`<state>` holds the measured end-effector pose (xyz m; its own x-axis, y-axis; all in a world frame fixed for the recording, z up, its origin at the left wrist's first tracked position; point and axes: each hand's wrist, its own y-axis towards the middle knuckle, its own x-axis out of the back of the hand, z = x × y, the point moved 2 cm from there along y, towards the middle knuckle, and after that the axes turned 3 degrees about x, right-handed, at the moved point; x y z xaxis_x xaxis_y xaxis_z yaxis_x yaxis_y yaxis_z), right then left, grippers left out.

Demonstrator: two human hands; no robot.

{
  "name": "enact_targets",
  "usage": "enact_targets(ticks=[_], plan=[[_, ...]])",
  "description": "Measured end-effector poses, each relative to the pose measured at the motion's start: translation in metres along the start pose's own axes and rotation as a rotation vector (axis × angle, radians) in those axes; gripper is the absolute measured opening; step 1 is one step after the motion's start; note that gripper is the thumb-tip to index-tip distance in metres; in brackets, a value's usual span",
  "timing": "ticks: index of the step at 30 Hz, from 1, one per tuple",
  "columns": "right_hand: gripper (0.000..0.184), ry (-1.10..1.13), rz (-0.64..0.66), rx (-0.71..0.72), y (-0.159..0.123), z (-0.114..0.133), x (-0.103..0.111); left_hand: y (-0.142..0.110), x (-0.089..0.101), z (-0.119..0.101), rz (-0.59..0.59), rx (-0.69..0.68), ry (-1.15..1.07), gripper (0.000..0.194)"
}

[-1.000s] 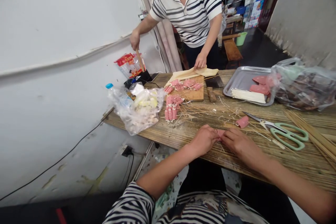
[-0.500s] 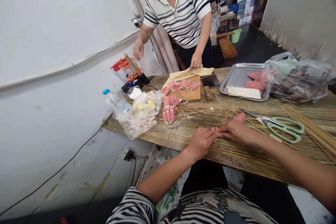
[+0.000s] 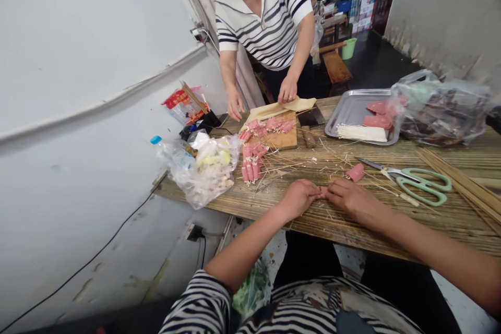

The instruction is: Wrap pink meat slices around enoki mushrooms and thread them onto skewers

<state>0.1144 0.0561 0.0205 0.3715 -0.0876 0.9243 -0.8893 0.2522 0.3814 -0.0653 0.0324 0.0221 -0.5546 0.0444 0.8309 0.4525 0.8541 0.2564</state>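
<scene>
Between my two hands, low over the wooden table's near edge, is a pink meat slice (image 3: 323, 193), partly covered by my fingers. My left hand (image 3: 300, 198) pinches its left end and my right hand (image 3: 348, 198) closes on its right end. Just beyond my right hand lies a pink meat roll (image 3: 355, 173) with white enoki ends showing. Green-handled scissors (image 3: 425, 185) rest to the right. Farther left, several skewered meat rolls (image 3: 251, 163) lie in rows, some on a wooden cutting board (image 3: 287, 138).
A metal tray (image 3: 340, 109) holds meat slices and enoki mushrooms (image 3: 362, 133), beside a filled plastic bag (image 3: 442, 109). Bamboo skewers (image 3: 465, 182) lie at right. Another bag (image 3: 211, 167) sits left. Opposite, a co-worker's hand (image 3: 288, 88) touches a pale yellow sheet (image 3: 266, 111); a cleaver (image 3: 308, 135) lies nearby.
My fingers have shifted slightly along the meat, with my right hand flatter over it. The co-worker's other hand has come down toward the board's left side. The view has tilted a little.
</scene>
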Motion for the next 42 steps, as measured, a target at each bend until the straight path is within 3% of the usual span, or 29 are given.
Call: enact_targets(ticks=[3,8,15,24,30,37,42], plan=[[0.034,0.059,0.009,-0.023,0.003,-0.005,-0.002,0.000,0.003,0.001,-0.008,0.033,0.019,0.024],[0.041,0.207,0.056,-0.083,0.009,-0.011,-0.001,-0.009,0.006,-0.003,-0.159,0.031,0.161,0.025],[0.055,0.319,0.130,-0.124,0.016,-0.019,0.003,-0.012,-0.009,-0.005,-0.083,-0.055,0.316,0.027],[0.036,0.215,0.044,-0.169,0.005,-0.021,-0.005,0.002,-0.002,-0.001,0.003,-0.027,0.166,0.026],[0.037,0.316,0.087,-0.163,0.007,-0.026,-0.008,0.012,0.004,0.003,0.074,0.054,0.063,0.025],[0.031,0.001,0.039,-0.085,0.005,-0.012,-0.002,0.016,0.007,0.005,0.100,0.124,-0.003,0.023],[0.036,0.168,0.039,-0.092,0.008,-0.022,-0.009,0.014,0.005,0.007,0.064,0.150,-0.068,0.020]])
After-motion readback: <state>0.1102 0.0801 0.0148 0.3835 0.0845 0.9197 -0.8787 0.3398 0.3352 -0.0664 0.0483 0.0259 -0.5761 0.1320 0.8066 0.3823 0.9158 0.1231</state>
